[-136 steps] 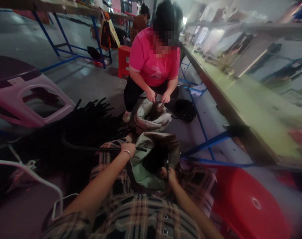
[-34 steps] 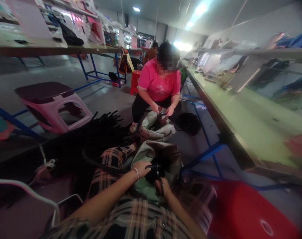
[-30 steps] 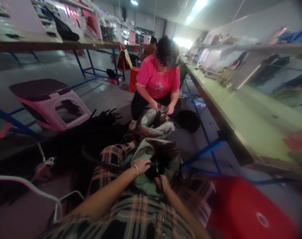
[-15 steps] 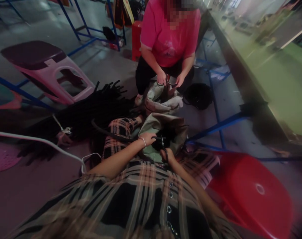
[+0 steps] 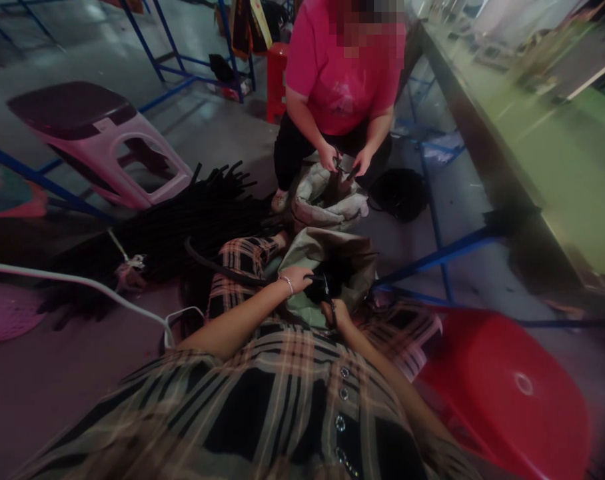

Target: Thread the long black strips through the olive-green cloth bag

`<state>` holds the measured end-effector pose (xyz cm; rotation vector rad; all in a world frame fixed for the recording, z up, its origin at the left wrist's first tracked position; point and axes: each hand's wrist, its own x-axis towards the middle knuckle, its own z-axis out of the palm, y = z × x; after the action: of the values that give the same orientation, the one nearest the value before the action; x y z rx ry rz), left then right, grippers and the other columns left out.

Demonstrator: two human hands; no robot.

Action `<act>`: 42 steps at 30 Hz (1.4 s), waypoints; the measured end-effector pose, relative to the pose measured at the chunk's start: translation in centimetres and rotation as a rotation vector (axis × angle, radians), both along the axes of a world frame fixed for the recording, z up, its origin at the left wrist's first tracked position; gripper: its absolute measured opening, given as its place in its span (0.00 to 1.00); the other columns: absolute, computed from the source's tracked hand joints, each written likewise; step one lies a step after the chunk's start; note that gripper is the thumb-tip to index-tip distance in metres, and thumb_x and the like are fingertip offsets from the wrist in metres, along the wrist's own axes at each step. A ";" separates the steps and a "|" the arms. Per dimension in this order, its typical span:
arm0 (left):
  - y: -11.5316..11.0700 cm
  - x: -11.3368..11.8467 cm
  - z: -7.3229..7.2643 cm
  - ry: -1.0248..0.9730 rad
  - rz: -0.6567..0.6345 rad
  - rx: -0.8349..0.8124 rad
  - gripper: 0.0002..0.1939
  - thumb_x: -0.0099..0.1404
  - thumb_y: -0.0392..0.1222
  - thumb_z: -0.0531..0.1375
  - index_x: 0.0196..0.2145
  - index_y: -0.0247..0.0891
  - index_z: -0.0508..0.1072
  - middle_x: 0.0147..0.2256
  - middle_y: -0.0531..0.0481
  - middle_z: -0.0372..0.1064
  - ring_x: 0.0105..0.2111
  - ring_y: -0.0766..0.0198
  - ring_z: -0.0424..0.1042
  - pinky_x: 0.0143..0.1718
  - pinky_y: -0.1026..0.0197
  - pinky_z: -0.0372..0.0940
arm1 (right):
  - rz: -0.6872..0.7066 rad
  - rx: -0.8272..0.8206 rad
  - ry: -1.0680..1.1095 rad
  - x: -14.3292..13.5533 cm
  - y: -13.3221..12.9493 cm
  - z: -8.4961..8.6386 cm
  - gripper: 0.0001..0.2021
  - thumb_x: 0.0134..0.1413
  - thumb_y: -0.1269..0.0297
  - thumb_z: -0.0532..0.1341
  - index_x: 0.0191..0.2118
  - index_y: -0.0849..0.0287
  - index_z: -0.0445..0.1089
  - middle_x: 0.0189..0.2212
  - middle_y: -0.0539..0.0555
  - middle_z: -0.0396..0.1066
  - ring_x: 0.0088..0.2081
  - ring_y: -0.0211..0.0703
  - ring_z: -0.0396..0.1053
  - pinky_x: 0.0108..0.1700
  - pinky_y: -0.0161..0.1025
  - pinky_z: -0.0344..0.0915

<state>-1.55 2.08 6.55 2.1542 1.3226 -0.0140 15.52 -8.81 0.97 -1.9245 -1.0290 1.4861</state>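
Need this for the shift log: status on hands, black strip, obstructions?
Left hand gripping black strip. Right hand holding scissors, blades at strip, over open sack. Nothing visibly blocking either.

The left fingers (image 5: 303, 275) are hiding a stretch of the black tube (image 5: 222, 268), and the right fingers (image 5: 327, 311) are covering part of the handles of the scissors (image 5: 326, 287), whose blades are showing too small to make out clearly. Shadow is hiding what is lying inside the near sack (image 5: 302, 250). The top edge is cutting through the head of the co-worker (image 5: 342, 93). The right-hand surface (image 5: 557, 173) is blurring and running past the frame; a pink object (image 5: 10, 310) is leaving it at left. The black coil (image 5: 400, 193) is merging into darkness.
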 end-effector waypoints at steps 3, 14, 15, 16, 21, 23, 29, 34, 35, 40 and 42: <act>0.0 0.0 -0.1 -0.004 0.011 0.008 0.17 0.61 0.45 0.55 0.47 0.46 0.75 0.44 0.52 0.75 0.44 0.59 0.71 0.43 0.62 0.64 | 0.006 -0.013 -0.047 -0.1 0.0 0.0 0.11 0.46 0.61 0.58 0.20 0.60 0.63 0.09 0.45 0.55 0.11 0.32 0.55 0.12 0.29 0.52; 0.4 -0.4 -0.2 -0.061 0.058 0.040 0.17 0.63 0.47 0.53 0.45 0.43 0.76 0.44 0.49 0.75 0.45 0.59 0.71 0.46 0.62 0.64 | -0.039 0.031 0.067 0.1 0.4 1.6 0.08 0.43 0.61 0.55 0.20 0.59 0.62 0.10 0.47 0.58 0.13 0.36 0.59 0.16 0.32 0.54; 0.5 -0.4 -0.2 -0.059 0.068 0.047 0.17 0.64 0.47 0.53 0.45 0.43 0.76 0.44 0.49 0.75 0.44 0.59 0.71 0.46 0.63 0.64 | -0.020 0.029 0.093 0.1 0.5 1.6 0.09 0.43 0.61 0.55 0.20 0.60 0.62 0.10 0.49 0.60 0.15 0.37 0.61 0.17 0.32 0.55; 0.5 -0.4 -0.1 -0.050 0.079 0.053 0.17 0.64 0.47 0.52 0.45 0.43 0.76 0.44 0.49 0.75 0.44 0.60 0.71 0.45 0.63 0.64 | 0.002 0.025 0.117 0.2 0.5 1.7 0.09 0.42 0.60 0.54 0.21 0.60 0.63 0.11 0.50 0.62 0.16 0.38 0.63 0.19 0.32 0.57; 0.3 -0.2 0.2 -0.020 0.092 0.066 0.15 0.63 0.46 0.54 0.42 0.42 0.77 0.42 0.49 0.75 0.42 0.59 0.72 0.43 0.62 0.64 | 0.144 0.032 0.175 0.0 0.4 1.6 0.10 0.43 0.58 0.56 0.26 0.60 0.63 0.19 0.52 0.68 0.22 0.39 0.67 0.24 0.33 0.59; 0.1 0.0 0.3 -0.037 0.085 0.071 0.15 0.62 0.46 0.54 0.42 0.42 0.77 0.42 0.49 0.75 0.43 0.59 0.72 0.43 0.62 0.64 | 0.186 0.038 0.191 -0.1 0.2 1.5 0.10 0.44 0.57 0.56 0.28 0.60 0.63 0.22 0.52 0.69 0.23 0.38 0.66 0.26 0.34 0.59; -0.7 0.5 0.8 -0.068 0.077 0.050 0.15 0.61 0.44 0.56 0.43 0.42 0.76 0.42 0.50 0.75 0.43 0.59 0.71 0.43 0.62 0.64 | 0.214 0.080 0.215 -0.1 0.3 1.6 0.10 0.45 0.57 0.56 0.28 0.59 0.63 0.22 0.50 0.67 0.24 0.38 0.65 0.29 0.34 0.60; -1.3 1.0 0.8 -0.065 0.060 0.051 0.15 0.60 0.44 0.56 0.44 0.44 0.76 0.42 0.51 0.75 0.42 0.59 0.71 0.42 0.61 0.64 | 0.218 0.060 0.184 -0.2 0.4 1.6 0.10 0.45 0.57 0.56 0.29 0.60 0.63 0.22 0.50 0.68 0.25 0.39 0.65 0.29 0.34 0.61; -1.3 1.0 0.7 -0.062 0.058 0.049 0.15 0.60 0.44 0.56 0.44 0.44 0.76 0.42 0.51 0.75 0.42 0.59 0.71 0.43 0.61 0.64 | 0.217 0.065 0.184 -0.2 0.4 1.5 0.10 0.45 0.57 0.56 0.30 0.60 0.63 0.22 0.50 0.68 0.24 0.39 0.65 0.29 0.34 0.61; -1.5 1.2 0.5 -0.062 0.045 0.046 0.15 0.61 0.44 0.56 0.44 0.44 0.76 0.42 0.50 0.74 0.43 0.58 0.71 0.43 0.60 0.64 | 0.226 0.088 0.181 0.0 0.4 0.9 0.09 0.44 0.59 0.55 0.29 0.60 0.64 0.20 0.49 0.67 0.24 0.38 0.65 0.29 0.34 0.61; -1.5 1.2 0.6 -0.070 0.041 0.049 0.14 0.61 0.43 0.56 0.43 0.44 0.76 0.42 0.51 0.74 0.43 0.58 0.71 0.43 0.60 0.64 | 0.241 0.094 0.155 0.1 0.3 0.7 0.08 0.44 0.60 0.55 0.28 0.60 0.65 0.20 0.49 0.67 0.24 0.38 0.65 0.29 0.34 0.61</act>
<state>-0.36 0.55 7.15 2.1481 1.3395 0.1104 15.67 -8.47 1.70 -1.6383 -1.2697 1.6558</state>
